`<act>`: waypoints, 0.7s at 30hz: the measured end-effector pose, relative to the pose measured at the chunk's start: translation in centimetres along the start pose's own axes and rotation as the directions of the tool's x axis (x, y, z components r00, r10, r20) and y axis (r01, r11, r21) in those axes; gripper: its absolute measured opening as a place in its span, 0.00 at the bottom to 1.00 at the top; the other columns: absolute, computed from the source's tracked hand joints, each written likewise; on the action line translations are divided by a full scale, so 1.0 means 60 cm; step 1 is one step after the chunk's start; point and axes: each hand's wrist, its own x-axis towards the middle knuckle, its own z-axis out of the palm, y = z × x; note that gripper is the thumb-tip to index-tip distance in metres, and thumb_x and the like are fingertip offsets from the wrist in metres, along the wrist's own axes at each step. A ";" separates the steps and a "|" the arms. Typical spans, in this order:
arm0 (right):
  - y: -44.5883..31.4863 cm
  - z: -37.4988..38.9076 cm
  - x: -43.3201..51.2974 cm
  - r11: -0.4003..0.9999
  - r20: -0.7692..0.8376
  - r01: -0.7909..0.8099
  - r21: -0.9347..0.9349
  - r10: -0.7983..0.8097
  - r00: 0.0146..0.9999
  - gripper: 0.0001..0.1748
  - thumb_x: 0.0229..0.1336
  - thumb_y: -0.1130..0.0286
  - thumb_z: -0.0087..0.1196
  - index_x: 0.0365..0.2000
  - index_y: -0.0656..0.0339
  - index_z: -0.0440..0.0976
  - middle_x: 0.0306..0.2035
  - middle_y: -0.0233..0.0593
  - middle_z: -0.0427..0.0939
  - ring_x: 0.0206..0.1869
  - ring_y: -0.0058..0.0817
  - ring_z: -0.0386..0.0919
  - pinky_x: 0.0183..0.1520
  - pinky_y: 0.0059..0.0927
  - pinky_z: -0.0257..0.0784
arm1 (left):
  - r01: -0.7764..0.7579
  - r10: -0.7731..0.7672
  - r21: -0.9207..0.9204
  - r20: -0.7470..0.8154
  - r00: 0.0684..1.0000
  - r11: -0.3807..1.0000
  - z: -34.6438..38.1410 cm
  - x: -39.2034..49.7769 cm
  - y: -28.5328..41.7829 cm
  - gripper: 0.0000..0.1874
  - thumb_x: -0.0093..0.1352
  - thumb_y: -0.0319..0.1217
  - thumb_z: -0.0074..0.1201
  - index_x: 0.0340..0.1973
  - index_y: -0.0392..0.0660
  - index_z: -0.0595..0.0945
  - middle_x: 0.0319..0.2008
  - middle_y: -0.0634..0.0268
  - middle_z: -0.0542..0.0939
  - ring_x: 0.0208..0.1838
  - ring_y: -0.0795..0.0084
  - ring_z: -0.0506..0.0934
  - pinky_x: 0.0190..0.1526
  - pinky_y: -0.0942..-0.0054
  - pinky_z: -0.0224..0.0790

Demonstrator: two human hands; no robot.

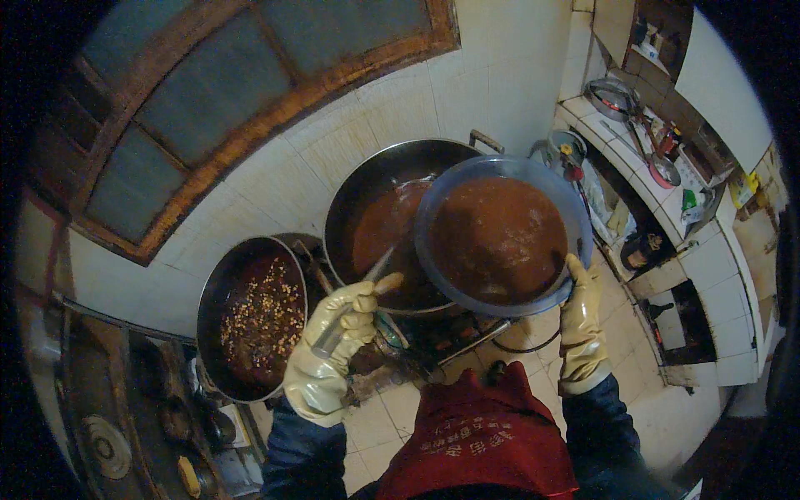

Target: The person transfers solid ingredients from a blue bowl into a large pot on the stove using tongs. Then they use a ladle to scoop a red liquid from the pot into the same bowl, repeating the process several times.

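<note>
My left hand [350,325], in a cream rubber glove, is closed around a long metal tool with a wooden part [389,284]; its exact kind is unclear. The tool's pointed end reaches over a large dark pot [340,187] holding reddish-brown liquid. My right hand [582,306], gloved alike, grips the lower right rim of a translucent bluish plastic basin [578,206]. Reddish-brown liquid [500,237] fills much of the basin, which overlaps the pot's right side in the view. Left of my left hand, a second dark pot [209,294] holds dark red liquid with pale seeds or bits floating in it.
A tiled wall [387,119] with a wood-framed window [350,69] rises behind the pots. At the right, a tiled counter [631,169] carries a metal bowl [609,100], ladles and bottles. Dark shelving with kitchenware stands at the lower left. A hose [531,350] lies below the basin.
</note>
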 end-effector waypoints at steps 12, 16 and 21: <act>-0.004 -0.003 -0.011 0.996 0.064 0.022 0.085 -0.027 0.998 0.31 0.78 0.64 0.64 0.72 0.71 0.75 0.65 0.46 0.85 0.63 0.36 0.84 0.70 0.38 0.78 | -0.269 0.382 0.491 -0.145 0.913 0.829 0.253 -0.131 -0.039 0.32 0.86 0.28 0.51 0.81 0.22 0.65 0.21 0.73 0.75 0.13 0.85 0.68 0.14 0.83 0.59; -0.001 -0.009 -0.003 0.996 0.087 -0.006 0.093 -0.002 0.996 0.32 0.78 0.62 0.65 0.73 0.70 0.75 0.67 0.45 0.84 0.66 0.39 0.83 0.75 0.40 0.74 | -0.263 0.391 0.530 -0.143 0.909 0.806 0.264 -0.142 -0.072 0.35 0.81 0.28 0.56 0.78 0.18 0.67 0.19 0.75 0.77 0.14 0.85 0.69 0.15 0.83 0.59; 0.008 -0.016 0.001 0.985 -0.034 -0.148 0.092 0.152 0.988 0.27 0.75 0.65 0.67 0.67 0.67 0.76 0.57 0.47 0.87 0.50 0.37 0.88 0.52 0.37 0.85 | -0.135 0.433 0.724 -0.243 0.868 0.677 0.273 -0.144 -0.123 0.36 0.76 0.30 0.61 0.74 0.19 0.73 0.19 0.72 0.79 0.16 0.83 0.72 0.17 0.82 0.60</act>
